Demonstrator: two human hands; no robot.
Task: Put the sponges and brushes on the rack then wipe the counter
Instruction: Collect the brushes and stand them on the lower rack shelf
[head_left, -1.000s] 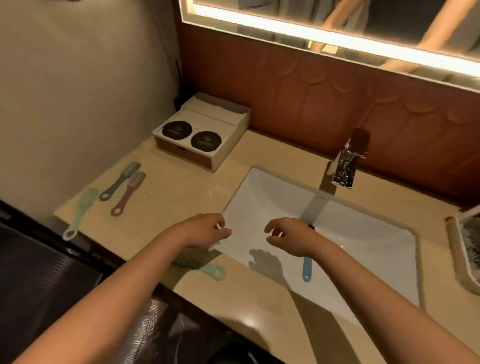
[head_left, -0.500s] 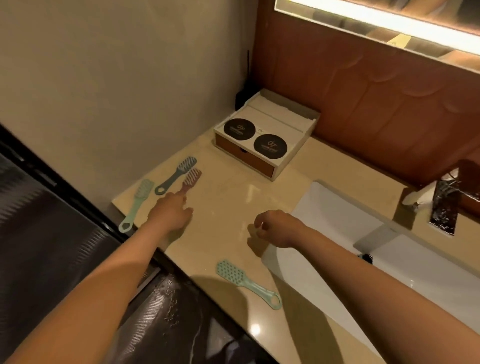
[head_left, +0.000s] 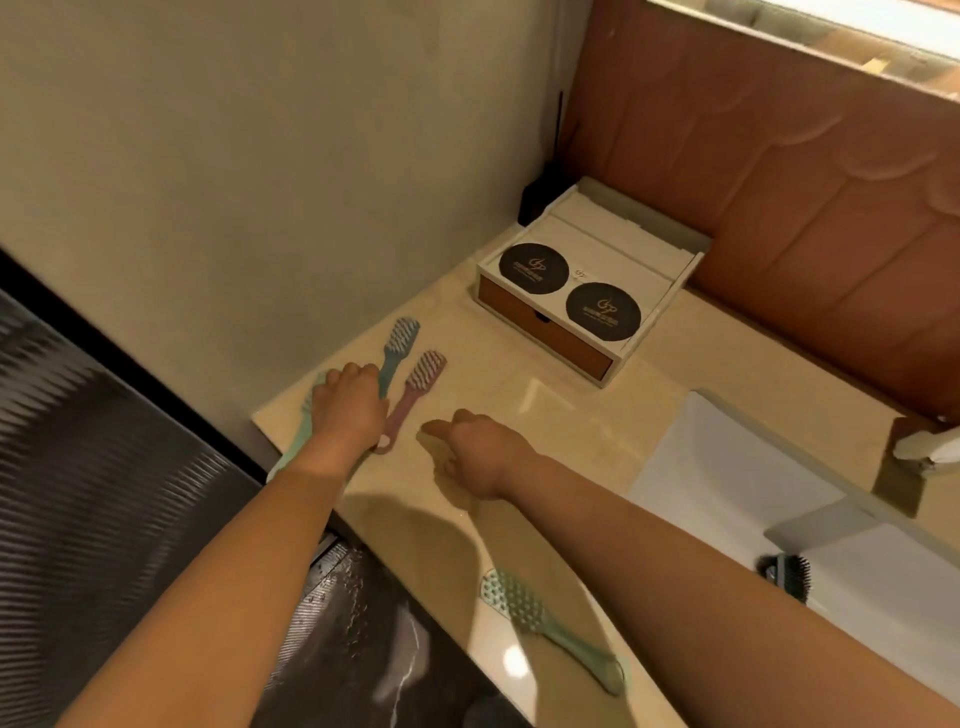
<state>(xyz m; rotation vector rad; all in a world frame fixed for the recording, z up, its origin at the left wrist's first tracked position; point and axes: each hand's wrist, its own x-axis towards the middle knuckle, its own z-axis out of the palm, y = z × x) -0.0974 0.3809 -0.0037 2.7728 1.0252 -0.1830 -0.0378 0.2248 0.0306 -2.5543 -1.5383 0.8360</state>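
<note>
My left hand (head_left: 345, 410) lies knuckles-up at the counter's left end, with its fingers curled down over the handle of a blue-grey brush (head_left: 401, 335). It also covers the middle of a light green brush (head_left: 289, 453). A pink brush (head_left: 415, 395) lies just to its right, untouched. My right hand (head_left: 478, 452) hovers loosely curled beside the pink brush's handle end and holds nothing. A mint brush (head_left: 545, 623) lies near the counter's front edge. A black-bristled brush (head_left: 787, 571) sits in the sink (head_left: 727, 467).
A white box with a brown drawer and two black round lids (head_left: 587, 291) stands in the back corner. The beige counter (head_left: 545, 405) ends at a wall on the left. Part of the tap (head_left: 930, 447) shows at the right edge. No rack is in view.
The view has swung left from the sink to the counter's left end. My left hand has reached onto the blue-grey and green brushes, and my right hand has followed toward the pink brush.
</note>
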